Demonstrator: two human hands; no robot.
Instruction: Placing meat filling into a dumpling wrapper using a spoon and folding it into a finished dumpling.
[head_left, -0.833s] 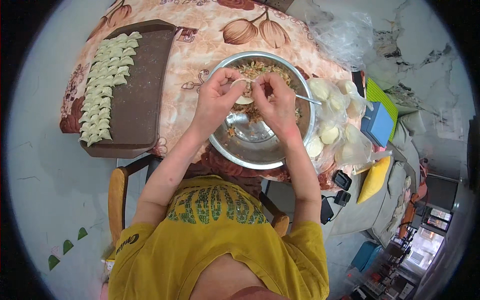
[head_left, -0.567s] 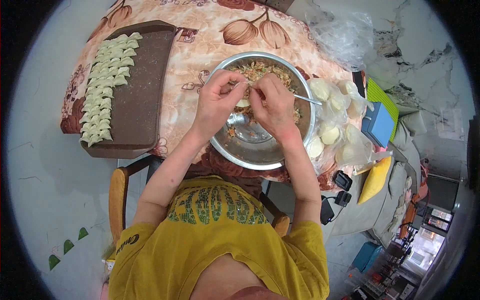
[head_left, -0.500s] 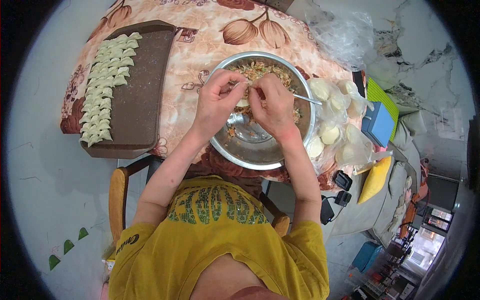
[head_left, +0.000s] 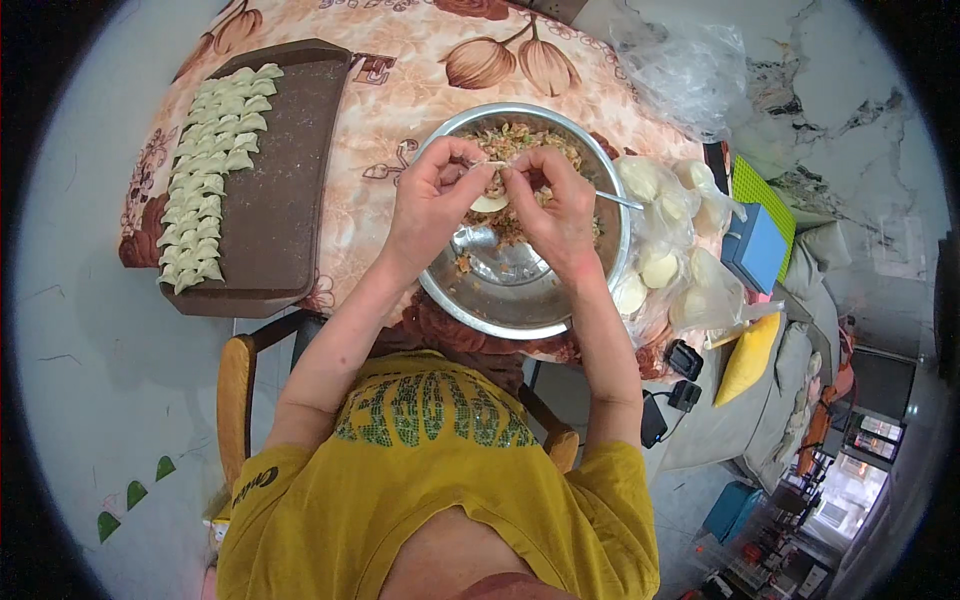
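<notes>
Above a wide steel bowl, my left hand and my right hand pinch a round dumpling wrapper between them. Some filling shows inside its curve, and its upper edge is partly hidden by my fingers. Both hands are closed on it, thumbs toward each other. Chopped filling with orange and green bits lies along the bowl's far side, and the near part shows bare metal. A metal utensil handle leans over the bowl's right rim.
Left of the bowl, a brown tray carries rows of folded dumplings. Bags of wrappers lie to the right, near a blue box. Crumpled clear plastic sits at the far right. A wooden chair arm stands below the tray.
My right hand has turned and shifted slightly to the right. The wrapper is now more visible between my hands, with filling showing in it.
</notes>
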